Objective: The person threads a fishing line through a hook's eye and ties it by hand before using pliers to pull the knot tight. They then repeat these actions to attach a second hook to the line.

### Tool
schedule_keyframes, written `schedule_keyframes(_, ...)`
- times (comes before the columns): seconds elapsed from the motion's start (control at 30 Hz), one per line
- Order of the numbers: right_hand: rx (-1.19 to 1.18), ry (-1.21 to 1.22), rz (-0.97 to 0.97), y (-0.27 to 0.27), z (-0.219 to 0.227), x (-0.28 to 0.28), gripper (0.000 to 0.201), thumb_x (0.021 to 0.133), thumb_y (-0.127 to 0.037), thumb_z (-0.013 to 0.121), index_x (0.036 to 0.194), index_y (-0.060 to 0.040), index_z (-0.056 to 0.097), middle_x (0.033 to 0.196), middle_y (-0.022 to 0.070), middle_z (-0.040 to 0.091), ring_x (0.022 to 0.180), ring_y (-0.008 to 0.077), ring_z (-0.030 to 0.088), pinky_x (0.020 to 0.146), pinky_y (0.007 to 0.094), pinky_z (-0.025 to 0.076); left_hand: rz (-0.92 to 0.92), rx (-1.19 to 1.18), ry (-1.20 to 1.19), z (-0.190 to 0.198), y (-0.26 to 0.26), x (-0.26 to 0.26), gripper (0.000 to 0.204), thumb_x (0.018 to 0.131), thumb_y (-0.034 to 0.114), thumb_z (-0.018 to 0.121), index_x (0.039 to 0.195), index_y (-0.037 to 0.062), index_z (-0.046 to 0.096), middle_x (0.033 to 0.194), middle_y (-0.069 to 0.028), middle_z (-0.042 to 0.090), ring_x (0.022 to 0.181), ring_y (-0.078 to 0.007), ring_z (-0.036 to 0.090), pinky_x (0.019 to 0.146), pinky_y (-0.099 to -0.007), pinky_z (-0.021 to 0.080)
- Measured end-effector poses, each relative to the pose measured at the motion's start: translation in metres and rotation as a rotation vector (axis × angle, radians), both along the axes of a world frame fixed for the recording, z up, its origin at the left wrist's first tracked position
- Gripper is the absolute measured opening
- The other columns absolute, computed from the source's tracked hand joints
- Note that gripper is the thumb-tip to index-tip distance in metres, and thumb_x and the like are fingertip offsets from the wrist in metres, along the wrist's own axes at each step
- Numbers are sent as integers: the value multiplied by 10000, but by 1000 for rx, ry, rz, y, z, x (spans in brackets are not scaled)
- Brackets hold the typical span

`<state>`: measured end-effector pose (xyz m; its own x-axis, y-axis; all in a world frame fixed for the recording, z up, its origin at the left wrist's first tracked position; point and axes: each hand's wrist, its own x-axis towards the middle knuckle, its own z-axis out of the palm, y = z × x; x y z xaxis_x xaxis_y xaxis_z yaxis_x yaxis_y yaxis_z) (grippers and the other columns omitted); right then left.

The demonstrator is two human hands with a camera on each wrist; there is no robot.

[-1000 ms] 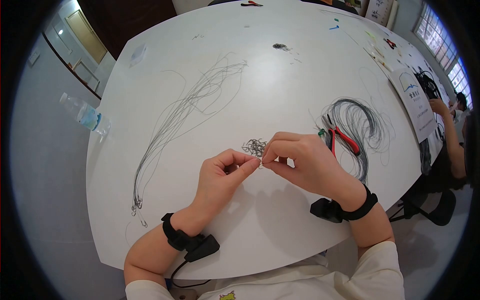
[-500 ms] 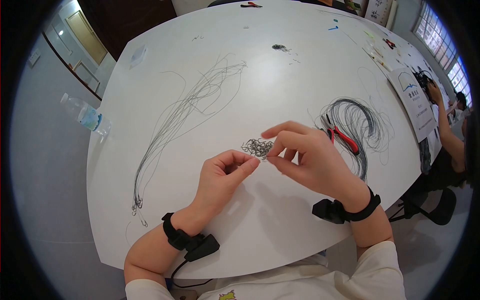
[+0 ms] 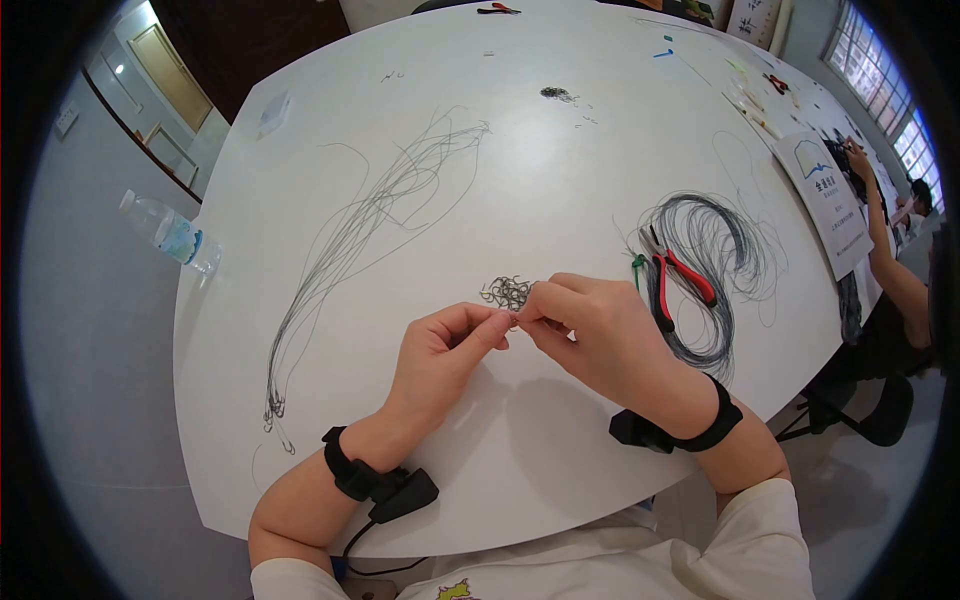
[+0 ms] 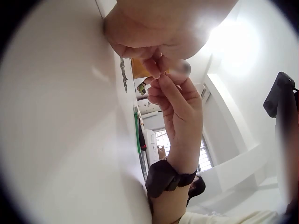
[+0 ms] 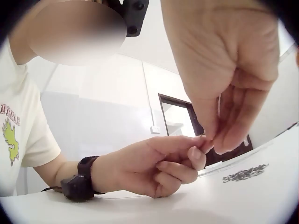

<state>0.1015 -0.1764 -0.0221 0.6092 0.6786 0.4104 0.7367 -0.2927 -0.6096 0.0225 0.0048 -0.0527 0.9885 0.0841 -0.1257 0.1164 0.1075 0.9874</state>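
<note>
My left hand pinches a small fish hook between thumb and forefinger; a bit of its curve peeks out below the thumb, the rest hidden by fingers. Fingertip to fingertip with it, my right hand pinches what looks like a thin line, mostly hidden. Just beyond the fingertips lies a loose pile of dark fish hooks. In the right wrist view, the pinching left hand and right hand meet above the table, beside the pile.
Long thin lines with hooks at their near ends lie on the left. Red-handled pliers rest on a coiled bundle of dark line at right. A plastic bottle stands at the left edge. Another person's arm is far right.
My right forefinger lifted away half a second ago and has now come back down to pinch at the left fingertips. The left hand has stayed nearly still.
</note>
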Motion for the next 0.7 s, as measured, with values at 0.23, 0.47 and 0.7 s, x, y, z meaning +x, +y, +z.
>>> schedule_keyframes(0.23,36,4,-94,-3,12,1,87,816,2,708,821,-34,629,850,75,683,640,178,681,556,258,515,49,-35,57,9,-4,-1,216,964,185,662,1051,-2,724,872,-22,696,827,-68,594,791,-214,450)
schedule_keyframes(0.47,49,265,-26,-1,3,-1,56,844,-63,676,856,-37,628,839,114,694,643,254,677,584,314,526,43,-20,-16,-2,-4,-1,217,963,183,664,1057,-3,724,878,-33,702,836,-70,608,795,-217,455)
schedule_keyframes(0.7,9,28,-37,1,0,-2,70,844,-69,681,839,-42,617,745,111,638,624,297,633,558,373,500,27,-59,32,4,-4,-3,232,976,207,649,1063,7,727,880,-33,705,839,-66,606,808,-216,447)
